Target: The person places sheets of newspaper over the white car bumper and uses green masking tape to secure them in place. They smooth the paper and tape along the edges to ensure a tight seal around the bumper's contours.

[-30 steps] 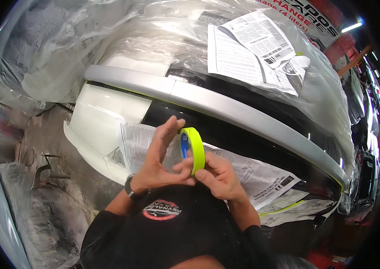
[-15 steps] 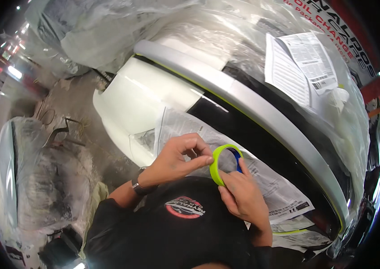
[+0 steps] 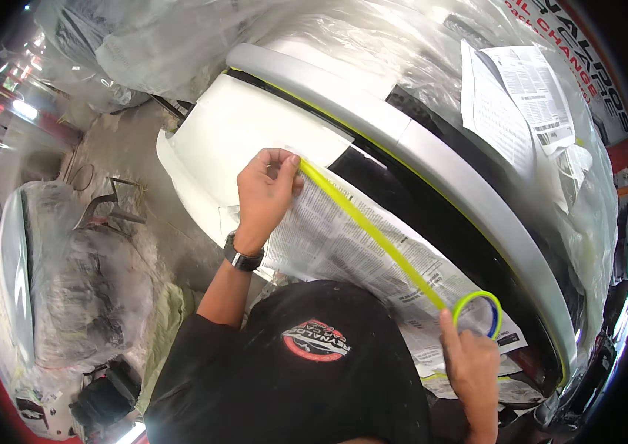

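Note:
My left hand (image 3: 266, 192) is closed in a pinch on the free end of a bright yellow-green strip of masking tape (image 3: 369, 231). The strip is stretched straight across a sheet of newspaper (image 3: 329, 237). At its other end is the tape roll (image 3: 462, 302), a yellow-green ring with a blue inside. My right hand (image 3: 471, 366) grips the roll, one finger up at the point where the strip leaves it. Under the strip, the newspaper lies over a white car body panel (image 3: 269, 122) and beside a glossy black band (image 3: 403, 203). Whether the tape touches the paper, I cannot tell.
A long curved silver trim piece (image 3: 395, 126), edged in yellow-green tape, arcs along the black band. Clear plastic sheeting (image 3: 181, 44) drapes the car beyond, with printed paper sheets (image 3: 536, 96) on it. Another plastic-covered part (image 3: 92, 288) stands at left.
My hands have moved apart, left hand up and away, right hand down and to the right. A long strip of tape now runs between them from the roll.

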Available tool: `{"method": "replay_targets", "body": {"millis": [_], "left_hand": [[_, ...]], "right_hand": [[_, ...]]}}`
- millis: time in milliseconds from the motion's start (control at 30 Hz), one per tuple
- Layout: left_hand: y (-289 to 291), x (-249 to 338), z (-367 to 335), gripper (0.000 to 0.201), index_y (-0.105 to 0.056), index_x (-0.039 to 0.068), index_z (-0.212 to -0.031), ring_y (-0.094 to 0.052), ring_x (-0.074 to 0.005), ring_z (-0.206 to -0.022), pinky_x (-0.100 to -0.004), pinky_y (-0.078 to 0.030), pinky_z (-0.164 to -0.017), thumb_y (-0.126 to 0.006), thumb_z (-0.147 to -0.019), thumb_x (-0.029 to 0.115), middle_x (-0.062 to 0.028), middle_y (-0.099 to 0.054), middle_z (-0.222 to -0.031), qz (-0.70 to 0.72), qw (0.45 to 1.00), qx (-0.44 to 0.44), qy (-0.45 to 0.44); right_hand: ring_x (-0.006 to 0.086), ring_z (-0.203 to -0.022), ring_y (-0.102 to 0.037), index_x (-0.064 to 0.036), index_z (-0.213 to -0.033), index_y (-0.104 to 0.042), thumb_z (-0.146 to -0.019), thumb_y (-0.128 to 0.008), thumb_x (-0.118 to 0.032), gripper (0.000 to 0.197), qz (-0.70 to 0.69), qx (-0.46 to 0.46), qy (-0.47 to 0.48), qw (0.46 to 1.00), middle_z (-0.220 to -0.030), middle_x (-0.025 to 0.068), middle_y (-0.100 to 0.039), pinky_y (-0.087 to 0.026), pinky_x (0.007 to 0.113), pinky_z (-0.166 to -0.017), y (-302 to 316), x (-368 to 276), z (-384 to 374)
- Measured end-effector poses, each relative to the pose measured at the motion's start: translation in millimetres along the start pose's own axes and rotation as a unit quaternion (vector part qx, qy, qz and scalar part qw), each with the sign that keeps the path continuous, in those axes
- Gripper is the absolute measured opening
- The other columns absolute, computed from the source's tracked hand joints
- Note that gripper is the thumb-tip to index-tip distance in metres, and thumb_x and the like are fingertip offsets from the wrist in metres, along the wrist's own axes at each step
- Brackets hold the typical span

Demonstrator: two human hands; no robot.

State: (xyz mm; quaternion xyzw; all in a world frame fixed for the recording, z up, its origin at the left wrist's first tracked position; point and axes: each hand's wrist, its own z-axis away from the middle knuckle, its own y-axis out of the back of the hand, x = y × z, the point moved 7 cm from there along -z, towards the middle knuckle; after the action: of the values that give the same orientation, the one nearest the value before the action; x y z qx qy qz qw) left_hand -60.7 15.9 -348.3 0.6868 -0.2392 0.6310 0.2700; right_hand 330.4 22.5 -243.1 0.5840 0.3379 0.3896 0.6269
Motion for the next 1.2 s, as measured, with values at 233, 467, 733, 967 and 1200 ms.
{"method": "replay_targets", "body": {"millis": [233, 467, 733, 967, 1200], "left_hand": [[-1.0, 8.9, -9.3, 0.021, -0.064, -0.004, -0.101, -0.063, -0.0063, -0.058, -0.0214, -0.052, -0.053, -0.068, -0.099, 0.017, -0.0043, -0.067, -0.079, -0.065, 0.996, 0.051, -0.020], [-2.1, 7.6, -10.6, 0.022, -0.063, -0.004, -0.100, -0.063, -0.0074, -0.054, -0.0220, -0.050, -0.048, -0.068, -0.099, 0.017, -0.0065, -0.066, -0.082, -0.059, 0.995, 0.067, -0.034], [5.5, -3.9, -21.4, 0.029, -0.067, -0.003, -0.103, -0.061, -0.0083, -0.063, -0.0231, -0.052, -0.050, -0.074, -0.096, 0.024, -0.0055, -0.065, -0.087, -0.119, 0.990, 0.061, -0.049], [-1.0, -5.7, -16.5, 0.046, -0.052, -0.001, -0.118, -0.047, -0.0038, -0.063, -0.0195, -0.039, -0.055, -0.080, -0.090, 0.021, 0.0029, -0.052, -0.079, -0.079, 0.992, 0.081, -0.056], [-3.9, -4.4, -14.9, 0.042, -0.054, 0.000, -0.117, -0.046, -0.0042, -0.066, -0.0201, -0.039, -0.057, -0.079, -0.090, 0.021, 0.0023, -0.051, -0.082, -0.093, 0.990, 0.088, -0.054]], "right_hand": [[0.0205, -0.049, -0.045, -0.0177, -0.151, -0.054, -0.085, -0.062, -0.004, 0.067, 0.197, 0.018, -0.100, 0.975, -0.067, 0.0050, -0.042, -0.037, 0.037, -0.047, 3.2, 15.3, -17.0], [0.0191, -0.049, -0.046, -0.0198, -0.151, -0.054, -0.087, -0.064, -0.004, 0.067, 0.202, 0.056, -0.114, 0.971, -0.070, 0.0052, -0.045, -0.038, 0.036, -0.047, 2.8, 24.3, -29.1], [0.0159, -0.047, -0.044, -0.0261, -0.151, -0.054, -0.091, -0.060, -0.008, 0.063, 0.227, 0.037, -0.126, 0.965, -0.070, 0.0032, -0.044, -0.037, 0.034, -0.046, 1.6, 27.3, -23.8], [0.0142, -0.046, -0.042, -0.0282, -0.152, -0.052, -0.095, -0.061, -0.011, 0.060, 0.246, 0.087, -0.138, 0.956, -0.068, 0.0023, -0.041, -0.034, 0.033, -0.044, 8.6, 39.8, -14.0], [0.0108, -0.045, -0.040, -0.0263, -0.148, -0.057, -0.098, -0.060, -0.017, 0.051, 0.267, 0.084, -0.119, 0.953, -0.066, 0.0014, -0.041, -0.032, 0.031, -0.042, -11.1, 40.2, -14.0]]}}
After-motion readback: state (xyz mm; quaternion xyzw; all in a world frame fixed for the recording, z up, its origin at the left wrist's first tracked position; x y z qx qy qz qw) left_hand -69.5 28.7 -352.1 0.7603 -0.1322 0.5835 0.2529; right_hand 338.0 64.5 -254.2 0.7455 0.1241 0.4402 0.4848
